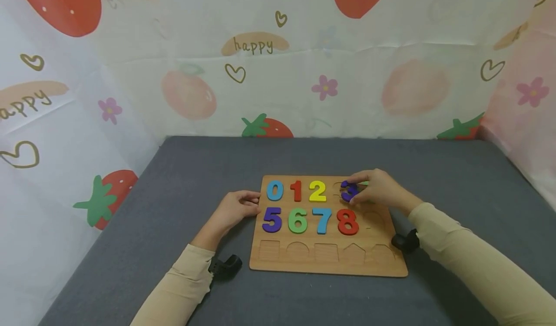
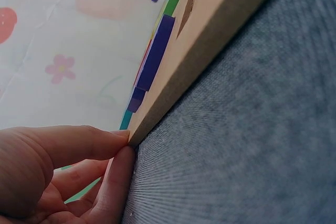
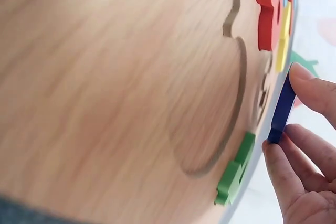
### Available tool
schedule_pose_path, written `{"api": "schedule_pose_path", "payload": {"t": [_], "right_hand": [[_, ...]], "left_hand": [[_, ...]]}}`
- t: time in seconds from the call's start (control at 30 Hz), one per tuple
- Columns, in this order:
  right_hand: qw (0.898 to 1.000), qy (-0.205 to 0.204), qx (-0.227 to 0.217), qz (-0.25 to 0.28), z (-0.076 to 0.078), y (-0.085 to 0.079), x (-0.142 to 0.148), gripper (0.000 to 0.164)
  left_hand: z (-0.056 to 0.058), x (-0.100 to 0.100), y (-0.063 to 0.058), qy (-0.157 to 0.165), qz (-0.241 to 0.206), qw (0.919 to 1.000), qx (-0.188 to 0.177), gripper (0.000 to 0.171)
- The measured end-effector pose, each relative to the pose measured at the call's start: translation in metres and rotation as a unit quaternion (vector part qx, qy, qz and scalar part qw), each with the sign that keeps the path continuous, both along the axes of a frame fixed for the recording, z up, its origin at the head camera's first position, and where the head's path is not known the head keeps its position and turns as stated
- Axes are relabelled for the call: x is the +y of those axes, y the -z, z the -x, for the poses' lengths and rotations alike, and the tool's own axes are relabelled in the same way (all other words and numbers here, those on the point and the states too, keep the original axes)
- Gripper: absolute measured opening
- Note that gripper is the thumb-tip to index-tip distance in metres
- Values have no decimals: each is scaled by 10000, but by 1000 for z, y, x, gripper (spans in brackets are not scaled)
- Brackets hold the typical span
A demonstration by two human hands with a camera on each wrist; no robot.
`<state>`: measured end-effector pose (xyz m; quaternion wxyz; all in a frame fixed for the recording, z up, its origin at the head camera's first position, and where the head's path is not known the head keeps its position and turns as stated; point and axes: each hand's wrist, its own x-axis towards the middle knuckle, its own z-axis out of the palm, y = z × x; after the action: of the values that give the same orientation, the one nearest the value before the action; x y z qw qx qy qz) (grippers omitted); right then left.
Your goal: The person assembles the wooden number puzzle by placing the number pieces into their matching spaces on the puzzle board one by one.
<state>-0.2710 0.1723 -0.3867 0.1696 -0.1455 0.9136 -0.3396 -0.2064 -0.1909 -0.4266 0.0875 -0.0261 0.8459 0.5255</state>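
A wooden number board [image 1: 327,266] lies on the table. My right hand [image 1: 382,188] pinches a dark purple number 3 [image 3: 283,106] between thumb and fingers, above its recess in the top row, next to the yellow 2 [image 1: 318,191]. In the right wrist view the piece is tilted and raised off the board. A green number piece [image 3: 231,177] sits beside that recess, mostly hidden by my right hand in the head view. My left hand [image 1: 232,209] grips the board's left edge near the upper corner, thumb and finger on the rim, beside the blue 0 [image 1: 269,191].
Below the top row stand the purple 5, green 6, blue 7 and red 8 [image 1: 348,221], with a bare recess [image 1: 377,218] at their right. Shape outlines [image 1: 326,252] run along the board's front. The grey table [image 1: 208,159] meets a printed curtain [image 1: 356,109] behind.
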Motion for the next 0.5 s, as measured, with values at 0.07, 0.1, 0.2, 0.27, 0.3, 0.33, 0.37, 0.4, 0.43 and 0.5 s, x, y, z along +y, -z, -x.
{"api": "schedule_pose_path", "payload": {"t": [0.07,0.1,0.2,0.27,0.3,0.33,0.37,0.4,0.43,0.5], "right_hand": [[10000,-28,-55,47,2,2,-3,61],[10000,-58,-52,56,2,3,-4,60],[9999,-122,3,14,4,6,-8,60],[9998,-160,72,-57,4,6,-10,60],[9997,-182,113,-103,4,6,-11,60],[9997,-173,119,-124,5,6,-13,60],[9997,-174,126,-141,5,6,-14,59],[9997,-172,124,-150,5,5,-15,59],[9997,-165,114,-155,5,5,-16,59],[9996,-167,113,-173,6,5,-18,59]], "left_hand": [[0,0,0,-15,7,10000,-5,44],[0,0,0,-33,3,10000,-17,44],[0,0,-1,-36,-30,10000,-33,44],[-1,1,-1,-21,-35,10000,-25,44],[-1,1,-1,-20,-43,10000,-32,44],[-1,1,-1,-11,-52,10000,-34,44],[-1,0,-1,-6,-51,10000,-32,44],[-1,0,-1,-6,-47,10000,-18,44],[-1,0,0,2,-41,10000,-5,44],[-1,-1,0,-3,-42,10000,-1,44]]}}
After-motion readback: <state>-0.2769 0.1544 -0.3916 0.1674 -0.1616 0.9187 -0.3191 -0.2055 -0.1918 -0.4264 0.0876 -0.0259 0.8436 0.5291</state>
